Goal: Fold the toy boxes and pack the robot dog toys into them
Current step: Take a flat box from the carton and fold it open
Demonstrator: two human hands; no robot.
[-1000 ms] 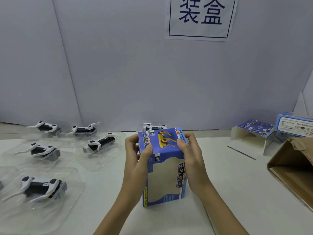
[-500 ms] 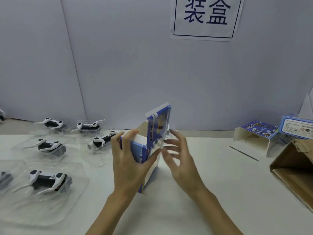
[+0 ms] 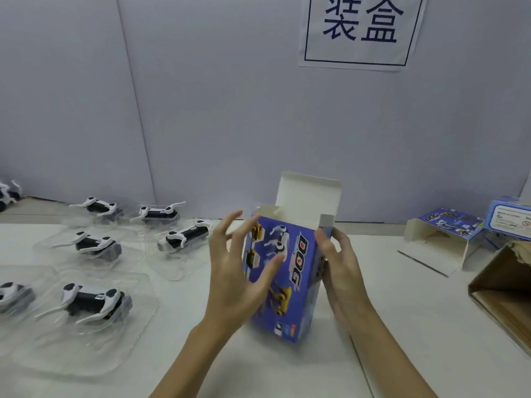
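Note:
A blue toy box (image 3: pixel 290 271) printed with robot dogs stands upright on the white table (image 3: pixel 402 326); its white top lid is raised and the side flaps stick out. My right hand (image 3: pixel 344 271) grips the box's right edge, thumb on the front corner. My left hand (image 3: pixel 232 280) hovers at the box's left side with fingers spread, the thumb just touching the front face. Several black-and-white robot dog toys lie in clear plastic trays at the left, the nearest two being one robot dog (image 3: pixel 92 300) and another robot dog (image 3: pixel 186 237).
A second folded box (image 3: pixel 442 234) lies on its side with its opening towards me at the right. Behind it is a closed box (image 3: pixel 508 219). A brown cardboard carton (image 3: pixel 505 288) sits at the right edge. A grey wall with a paper sign closes the back.
The box was turned round from its window side and now stands with its lid open upward. My left hand has let go and spread open; my right hand has taken the right edge.

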